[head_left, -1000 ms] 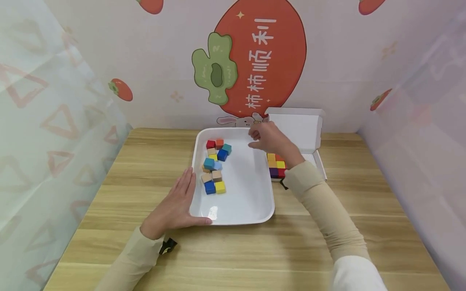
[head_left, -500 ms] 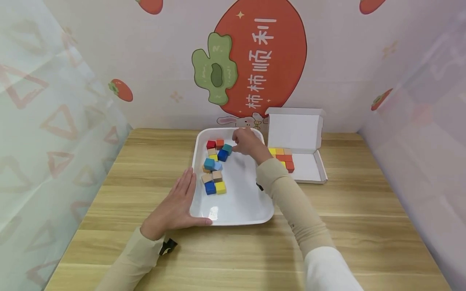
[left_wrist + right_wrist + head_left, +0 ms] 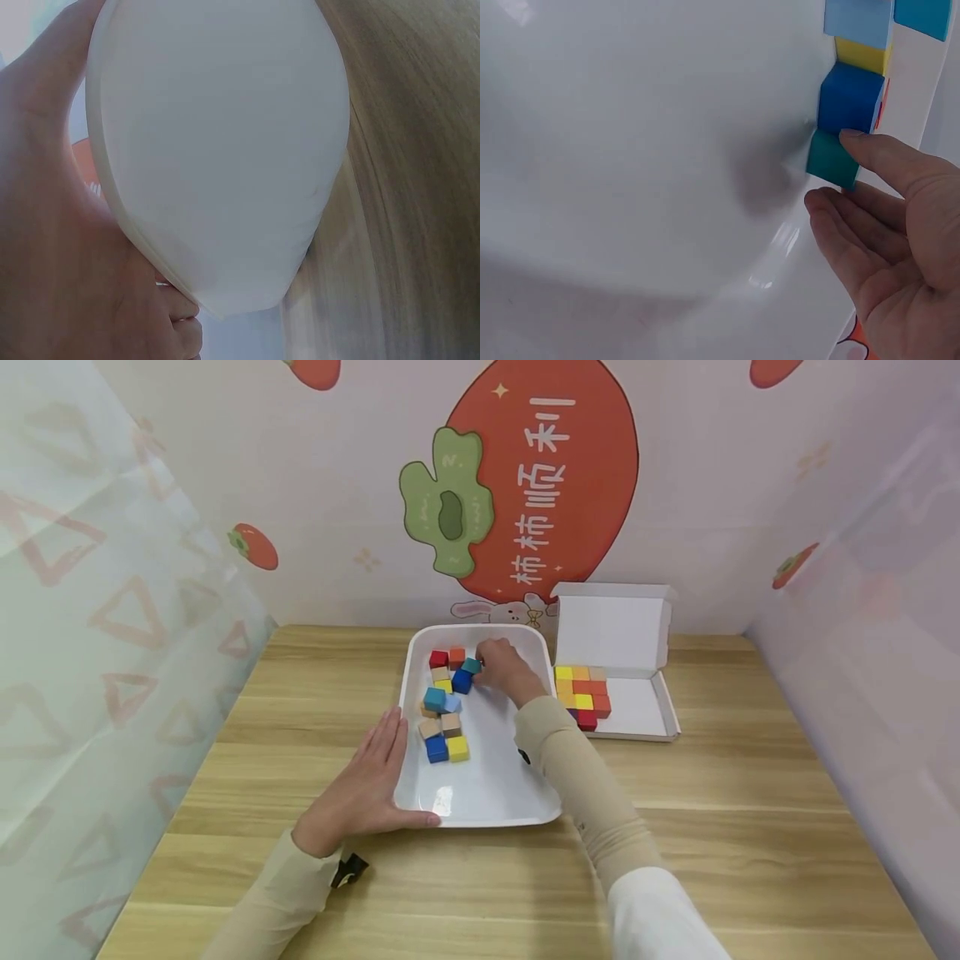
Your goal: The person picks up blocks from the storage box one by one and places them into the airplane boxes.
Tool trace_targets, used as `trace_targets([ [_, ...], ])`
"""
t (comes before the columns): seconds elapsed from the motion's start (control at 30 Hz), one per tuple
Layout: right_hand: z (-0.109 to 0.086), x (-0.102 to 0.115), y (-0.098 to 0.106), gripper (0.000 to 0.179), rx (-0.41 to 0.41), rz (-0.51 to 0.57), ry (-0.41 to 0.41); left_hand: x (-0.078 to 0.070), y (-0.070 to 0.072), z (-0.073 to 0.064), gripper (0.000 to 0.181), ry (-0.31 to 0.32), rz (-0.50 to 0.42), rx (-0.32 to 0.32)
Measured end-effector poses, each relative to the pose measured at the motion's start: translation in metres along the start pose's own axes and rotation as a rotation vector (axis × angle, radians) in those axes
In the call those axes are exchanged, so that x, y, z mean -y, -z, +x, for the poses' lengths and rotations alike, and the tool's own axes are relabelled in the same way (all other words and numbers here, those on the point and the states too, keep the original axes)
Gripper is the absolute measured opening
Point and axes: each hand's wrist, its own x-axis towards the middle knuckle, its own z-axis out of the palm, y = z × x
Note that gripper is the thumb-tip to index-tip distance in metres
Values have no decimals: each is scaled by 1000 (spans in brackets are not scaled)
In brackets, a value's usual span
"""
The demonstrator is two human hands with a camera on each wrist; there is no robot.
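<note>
At the far side of the white tray (image 3: pixel 502 802), my right hand (image 3: pixel 510 670) reaches down to a teal cube (image 3: pixel 831 159). In the right wrist view its thumb lies on one side of that cube and the fingertips on the opposite side, pinching it. A dark blue cube (image 3: pixel 849 97) sits right against the teal one. My left hand (image 3: pixel 367 785) rests on the tray's near left corner, fingers straight along the left rim, thumb along the front edge. The left wrist view shows that hand (image 3: pixel 67 225) beside the tray's outer wall (image 3: pixel 225 150).
Several coloured and plain wooden cubes (image 3: pixel 451 723) lie along the tray's left half. Right of the tray, a white cardboard box (image 3: pixel 637 706) stands with its lid raised, rows of cubes (image 3: pixel 588 687) in its left part. A printed cloth (image 3: pixel 330 485) hangs behind the table.
My right hand has moved left from over the box's side of the tray, then down to the teal cube. My left hand stays at the tray's corner.
</note>
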Motion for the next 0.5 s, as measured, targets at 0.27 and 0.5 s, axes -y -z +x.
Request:
trace_targets([
  [0.27,-1,-3,3,33,-16,-40,39,-1,-3,2,147,-13,-8,-9],
  [0.5,-5,1,19,33,-6,-56,69,0,-2,2,148,7,-2,-3],
])
